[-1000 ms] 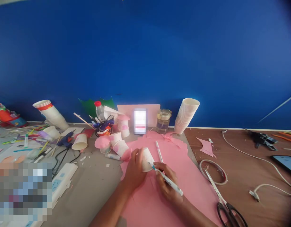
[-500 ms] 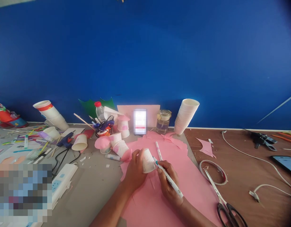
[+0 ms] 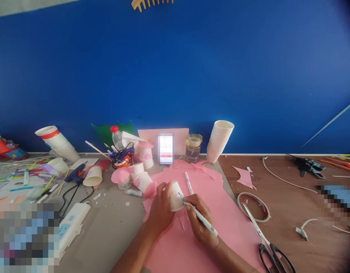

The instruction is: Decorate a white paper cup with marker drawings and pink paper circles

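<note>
My left hand is closed around a white paper cup, which it holds tilted over the pink paper. Faint marks show on the cup's side. My right hand grips a white marker pen with a blue tip end, and that tip is at the cup's wall; whether it touches I cannot tell. Just beyond the hands a second white marker lies on the pink paper. Left of my left hand are white cups with pink paper pieces and a small capped tube.
A tall stack of paper cups stands by the wall, beside a glass jar and a propped lit phone. On the right lie scissors and a tape roll. At left are a glue gun and a power strip.
The pen tip has moved slightly left and up along the cup's side. Both hands keep their hold. The view has tilted up a little, showing more of a comb-like object at the top.
</note>
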The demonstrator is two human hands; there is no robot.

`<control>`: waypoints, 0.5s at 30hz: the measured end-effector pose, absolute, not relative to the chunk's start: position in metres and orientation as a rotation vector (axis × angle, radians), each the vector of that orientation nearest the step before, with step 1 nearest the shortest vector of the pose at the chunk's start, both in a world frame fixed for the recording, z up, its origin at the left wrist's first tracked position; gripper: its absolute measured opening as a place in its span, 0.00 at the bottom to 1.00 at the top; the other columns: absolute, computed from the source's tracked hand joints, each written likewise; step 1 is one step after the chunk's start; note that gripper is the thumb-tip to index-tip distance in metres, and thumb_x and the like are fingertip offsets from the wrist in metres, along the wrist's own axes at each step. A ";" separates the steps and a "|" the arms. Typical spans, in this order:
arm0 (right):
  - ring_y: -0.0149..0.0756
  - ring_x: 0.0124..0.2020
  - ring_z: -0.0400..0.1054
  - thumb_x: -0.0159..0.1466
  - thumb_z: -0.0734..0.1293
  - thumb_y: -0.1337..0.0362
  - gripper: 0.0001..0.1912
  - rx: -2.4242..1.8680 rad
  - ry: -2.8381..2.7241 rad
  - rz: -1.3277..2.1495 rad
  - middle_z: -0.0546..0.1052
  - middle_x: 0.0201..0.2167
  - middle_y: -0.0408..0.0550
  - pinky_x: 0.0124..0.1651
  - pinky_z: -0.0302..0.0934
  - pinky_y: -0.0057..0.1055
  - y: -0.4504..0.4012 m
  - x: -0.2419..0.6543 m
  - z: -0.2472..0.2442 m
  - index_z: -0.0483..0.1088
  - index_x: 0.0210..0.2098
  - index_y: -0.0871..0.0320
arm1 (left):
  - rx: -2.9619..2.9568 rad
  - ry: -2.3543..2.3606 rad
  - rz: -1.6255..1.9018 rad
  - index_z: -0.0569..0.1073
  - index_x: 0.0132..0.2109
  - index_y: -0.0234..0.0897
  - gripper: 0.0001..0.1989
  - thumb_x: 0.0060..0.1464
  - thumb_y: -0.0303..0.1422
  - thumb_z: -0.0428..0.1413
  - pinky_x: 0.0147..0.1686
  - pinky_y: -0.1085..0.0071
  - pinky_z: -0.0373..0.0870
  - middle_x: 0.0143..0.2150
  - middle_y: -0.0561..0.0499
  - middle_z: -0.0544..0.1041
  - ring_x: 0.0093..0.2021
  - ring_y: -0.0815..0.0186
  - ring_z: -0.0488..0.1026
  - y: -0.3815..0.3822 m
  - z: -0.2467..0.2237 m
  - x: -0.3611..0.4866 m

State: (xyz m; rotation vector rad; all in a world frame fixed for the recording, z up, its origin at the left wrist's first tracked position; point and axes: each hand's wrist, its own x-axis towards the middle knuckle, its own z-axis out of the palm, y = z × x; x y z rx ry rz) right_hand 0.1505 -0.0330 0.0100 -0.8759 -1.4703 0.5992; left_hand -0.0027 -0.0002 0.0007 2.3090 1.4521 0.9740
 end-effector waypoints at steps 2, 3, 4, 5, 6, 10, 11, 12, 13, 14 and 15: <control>0.33 0.28 0.64 0.64 0.59 0.70 0.07 -0.866 -1.479 0.590 0.69 0.29 0.45 0.30 0.60 0.29 -0.033 0.150 0.009 0.67 0.39 0.56 | 2.309 1.463 0.968 0.52 0.61 0.35 0.31 0.51 0.24 0.50 0.43 0.61 0.71 0.54 0.38 0.58 0.51 0.57 0.66 0.000 0.002 -0.002; 0.32 0.28 0.64 0.64 0.59 0.70 0.07 -0.863 -1.482 0.584 0.69 0.29 0.45 0.30 0.60 0.29 -0.033 0.150 0.008 0.67 0.39 0.56 | 2.303 1.467 0.962 0.52 0.61 0.35 0.31 0.51 0.24 0.50 0.43 0.61 0.71 0.54 0.38 0.58 0.51 0.56 0.66 0.000 0.003 -0.002; 0.32 0.28 0.65 0.64 0.59 0.70 0.07 -0.861 -1.484 0.579 0.69 0.29 0.45 0.31 0.61 0.29 -0.033 0.150 0.008 0.67 0.39 0.56 | 2.297 1.464 0.954 0.52 0.61 0.36 0.31 0.51 0.24 0.50 0.43 0.61 0.71 0.54 0.38 0.58 0.51 0.56 0.66 0.000 0.003 -0.002; 0.33 0.28 0.65 0.64 0.59 0.70 0.07 -0.860 -1.487 0.572 0.69 0.29 0.45 0.31 0.61 0.29 -0.033 0.150 0.007 0.67 0.39 0.56 | 2.293 1.458 0.948 0.52 0.61 0.36 0.31 0.51 0.24 0.50 0.43 0.61 0.71 0.54 0.38 0.59 0.52 0.56 0.66 0.000 0.004 -0.002; 0.33 0.29 0.65 0.64 0.59 0.69 0.07 -0.860 -1.490 0.565 0.70 0.30 0.46 0.31 0.61 0.29 -0.033 0.150 0.007 0.67 0.39 0.56 | 2.288 1.454 0.944 0.51 0.62 0.36 0.31 0.51 0.24 0.50 0.43 0.60 0.71 0.54 0.38 0.59 0.52 0.56 0.66 0.000 0.004 -0.002; 0.34 0.30 0.66 0.64 0.59 0.69 0.07 -0.864 -1.501 0.565 0.71 0.30 0.46 0.32 0.62 0.30 -0.032 0.149 0.005 0.67 0.38 0.56 | 2.288 1.470 0.941 0.51 0.62 0.35 0.32 0.50 0.24 0.50 0.42 0.61 0.71 0.54 0.37 0.59 0.52 0.55 0.66 0.000 0.002 -0.003; 0.34 0.30 0.66 0.64 0.59 0.69 0.07 -0.865 -1.501 0.570 0.71 0.30 0.46 0.32 0.62 0.30 -0.031 0.149 0.005 0.67 0.38 0.56 | 2.293 1.473 0.947 0.51 0.62 0.35 0.32 0.50 0.24 0.50 0.42 0.61 0.72 0.54 0.37 0.59 0.52 0.55 0.66 0.000 0.001 -0.004; 0.34 0.29 0.66 0.64 0.59 0.69 0.07 -0.866 -1.500 0.573 0.71 0.30 0.46 0.32 0.62 0.30 -0.031 0.148 0.005 0.67 0.39 0.55 | 2.300 1.471 0.950 0.51 0.62 0.34 0.32 0.50 0.24 0.50 0.42 0.61 0.72 0.55 0.36 0.59 0.52 0.55 0.66 0.000 0.000 -0.004; 0.34 0.29 0.66 0.64 0.59 0.69 0.07 -0.864 -1.500 0.575 0.71 0.30 0.46 0.32 0.62 0.30 -0.031 0.148 0.005 0.67 0.39 0.55 | 2.309 1.466 0.954 0.51 0.62 0.34 0.31 0.51 0.25 0.50 0.42 0.60 0.71 0.55 0.36 0.59 0.52 0.55 0.66 0.000 -0.001 -0.005; 0.34 0.29 0.66 0.64 0.59 0.69 0.07 -0.859 -1.500 0.576 0.70 0.30 0.46 0.32 0.62 0.30 -0.031 0.148 0.005 0.67 0.39 0.55 | 2.316 1.462 0.956 0.52 0.62 0.34 0.31 0.51 0.25 0.50 0.43 0.59 0.71 0.55 0.36 0.59 0.52 0.55 0.65 0.000 -0.001 -0.005; 0.34 0.29 0.66 0.65 0.59 0.69 0.07 -0.853 -1.504 0.574 0.70 0.30 0.46 0.32 0.62 0.30 -0.031 0.148 0.006 0.67 0.39 0.55 | 2.321 1.460 0.953 0.52 0.62 0.34 0.30 0.52 0.25 0.49 0.44 0.59 0.71 0.55 0.36 0.59 0.53 0.55 0.65 0.000 -0.001 -0.005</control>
